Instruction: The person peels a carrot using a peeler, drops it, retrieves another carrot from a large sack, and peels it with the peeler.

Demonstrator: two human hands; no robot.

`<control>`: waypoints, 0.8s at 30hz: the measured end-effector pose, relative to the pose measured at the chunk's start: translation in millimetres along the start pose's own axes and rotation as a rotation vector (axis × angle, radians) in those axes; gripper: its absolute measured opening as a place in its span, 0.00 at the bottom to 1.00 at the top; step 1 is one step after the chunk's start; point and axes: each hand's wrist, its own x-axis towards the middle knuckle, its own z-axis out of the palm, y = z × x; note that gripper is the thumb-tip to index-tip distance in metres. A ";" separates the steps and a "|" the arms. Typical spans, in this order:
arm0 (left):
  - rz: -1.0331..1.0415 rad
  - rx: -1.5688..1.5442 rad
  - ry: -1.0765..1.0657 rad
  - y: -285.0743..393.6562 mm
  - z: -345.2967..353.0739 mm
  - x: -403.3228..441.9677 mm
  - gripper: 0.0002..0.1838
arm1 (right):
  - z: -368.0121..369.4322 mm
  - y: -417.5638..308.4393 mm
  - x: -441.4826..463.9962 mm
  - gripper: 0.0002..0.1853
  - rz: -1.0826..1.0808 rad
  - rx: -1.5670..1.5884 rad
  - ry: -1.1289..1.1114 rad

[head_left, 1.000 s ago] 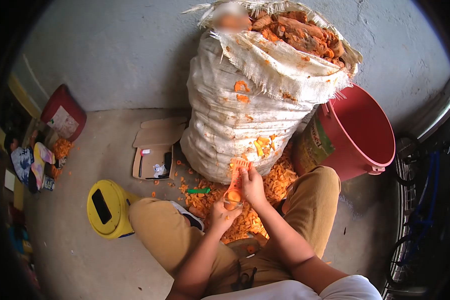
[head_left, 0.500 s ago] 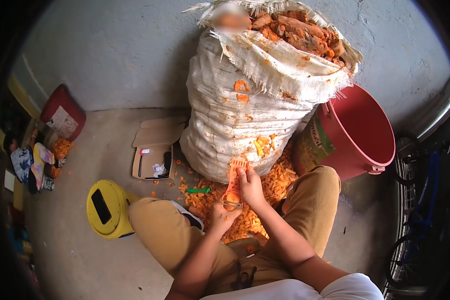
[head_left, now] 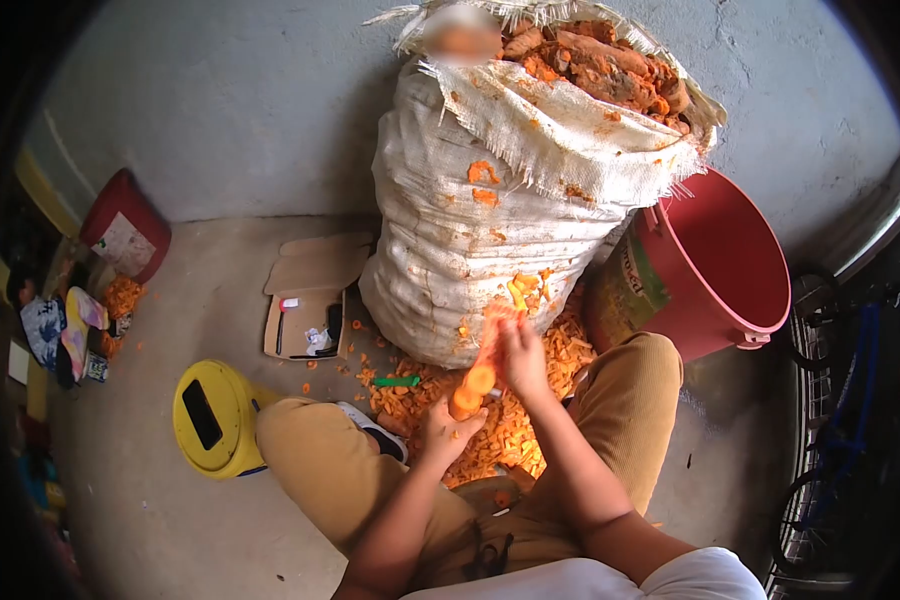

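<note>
My left hand point(head_left: 443, 432) is closed around the lower part of a peeled orange carrot point(head_left: 477, 383), whose cut-looking round end faces up. My right hand point(head_left: 524, 362) grips the handle of an orange peeler point(head_left: 496, 326), blurred by motion, with its head at or just beyond the carrot's upper end; whether they touch I cannot tell. Beneath both hands, a heap of carrot peelings point(head_left: 510, 440) covers the floor between my legs. Directly ahead stands a big white woven sack point(head_left: 470, 230), filled to the top with dirty unpeeled carrots point(head_left: 610, 65).
To the right of the sack, a red tub point(head_left: 620, 280) leans toward me. On the left are a yellow container point(head_left: 240, 400) with a dark phone-like slab point(head_left: 202, 413) on its top, and an open cardboard box point(head_left: 297, 330). A green object point(head_left: 397, 381) lies by the peelings.
The peeler in my right hand has moved up and right, off the carrot's length toward its far end. More of the carrot shows above my left hand, which has barely moved.
</note>
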 end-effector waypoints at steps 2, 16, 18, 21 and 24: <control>0.022 0.154 -0.041 6.9 -5.1 -0.9 0.15 | 11.2 3.0 -12.2 0.13 -0.155 -0.101 -0.071; 0.035 0.067 -0.062 10.4 -9.7 -14.6 0.14 | -48.9 38.0 52.2 0.14 -0.026 -0.186 0.618; 0.011 -0.044 -0.030 19.0 -8.1 -12.2 0.14 | -47.0 43.7 54.0 0.14 -0.112 -0.137 0.521; -0.031 -0.194 -0.015 3.1 -3.2 -4.4 0.13 | -33.9 34.3 38.1 0.13 -0.188 -0.260 0.368; -0.095 -0.282 0.063 10.7 -2.8 -4.1 0.18 | -32.9 58.4 43.5 0.13 -0.082 -0.234 0.211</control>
